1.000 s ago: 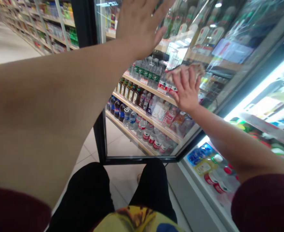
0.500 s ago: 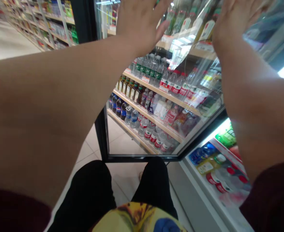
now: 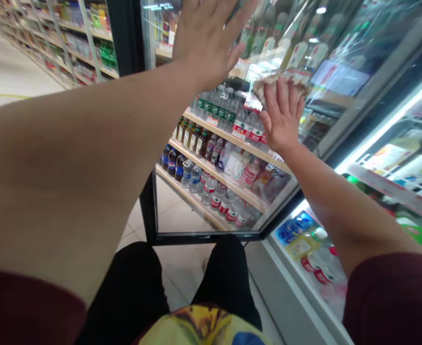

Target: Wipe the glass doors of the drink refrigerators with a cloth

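Observation:
My right hand presses a crumpled, whitish cloth with brownish edges against the glass door. Its fingers lie stretched over the cloth. Higher up and to the left, my left hand is raised at the door with fingers spread and nothing seen in it. The top of that hand runs out of the picture. The door has a black frame and stands swung out from the cooler, its lower edge just in front of my knees. Through the glass, shelves of bottles show.
To the right is the lit cooler with bottles on its shelves. Long store shelves with goods line the left side. Pale floor tiles lie below, between my legs in black trousers.
My right hand has moved down and left across the glass, and the cloth under it now shows. My left hand stays nearly in place. The view has shifted slightly.

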The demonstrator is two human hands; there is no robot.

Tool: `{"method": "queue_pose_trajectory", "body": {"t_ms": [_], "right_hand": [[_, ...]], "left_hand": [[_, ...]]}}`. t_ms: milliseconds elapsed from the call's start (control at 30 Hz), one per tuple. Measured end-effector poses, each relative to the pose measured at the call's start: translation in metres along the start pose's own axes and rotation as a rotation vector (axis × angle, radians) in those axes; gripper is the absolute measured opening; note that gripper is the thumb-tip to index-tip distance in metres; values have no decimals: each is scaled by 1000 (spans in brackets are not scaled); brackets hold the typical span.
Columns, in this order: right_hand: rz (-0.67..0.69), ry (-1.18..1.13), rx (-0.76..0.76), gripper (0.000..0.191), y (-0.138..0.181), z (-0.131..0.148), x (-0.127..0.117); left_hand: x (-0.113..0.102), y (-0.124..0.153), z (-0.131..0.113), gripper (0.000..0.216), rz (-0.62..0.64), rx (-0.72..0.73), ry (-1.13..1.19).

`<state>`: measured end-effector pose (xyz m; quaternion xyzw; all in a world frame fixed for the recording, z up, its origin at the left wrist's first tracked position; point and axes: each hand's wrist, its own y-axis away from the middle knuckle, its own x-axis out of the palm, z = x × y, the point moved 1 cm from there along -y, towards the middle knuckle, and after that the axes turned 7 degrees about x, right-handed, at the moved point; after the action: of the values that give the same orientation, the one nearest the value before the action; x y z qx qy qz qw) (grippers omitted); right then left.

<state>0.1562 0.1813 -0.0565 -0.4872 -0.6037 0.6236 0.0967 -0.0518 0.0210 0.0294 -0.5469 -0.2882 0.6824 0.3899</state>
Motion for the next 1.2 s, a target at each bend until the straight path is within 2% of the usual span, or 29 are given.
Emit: {"method": "queue_pose_trajectory", "body": {"t_ms": [100,200,300,400,467,600,667,700,767,833,867,933,1033,1067,1133,1200], "right_hand": [[-121,-26,161,73,0,12,4],[-104,-96,189,76,33,35,24],[104,-162,-60,66,78,50,41],[202,-177,-232,54,93,45,44],[168,-163,-217,57,79,39,40],[-184,-111,115,68,35,46,32],[-274,-99,198,71,20,62,29],[-249,-92,164,71,14,71,26],[-139,-65,-6,68,0,86,17],[-55,-37,-183,66,-22,94,1],[-45,-27,-225,65,-37,95,-10],[-62,-7,-177,64,-73,96,-30],[-105,5,166,63,-117,102,-48],[-105,-3,221,63,-123,109,-48],[-75,-13,157,65,-120,127,-43],[-49,-38,-86,65,-106,145,-35]], "left_hand": [[7,8,-2,81,-11,-59,-6],[29,40,-5,82,-53,-51,95],[63,91,-6,76,-32,-60,168],[93,139,-5,72,-103,-182,221],[107,160,-5,70,-111,-217,207],[118,176,-6,68,-149,-184,115],[119,176,-4,68,-163,-185,101],[120,175,-3,68,-162,-191,103],[122,175,-1,68,-157,-199,110],[123,175,1,68,-154,-198,102],[124,175,2,68,-154,-198,95],[125,176,2,68,-156,-198,81],[123,176,1,68,-145,-194,70],[122,175,0,68,-140,-191,67],[120,175,-2,69,-128,-188,74],[118,174,-4,69,-118,-193,93]]}}
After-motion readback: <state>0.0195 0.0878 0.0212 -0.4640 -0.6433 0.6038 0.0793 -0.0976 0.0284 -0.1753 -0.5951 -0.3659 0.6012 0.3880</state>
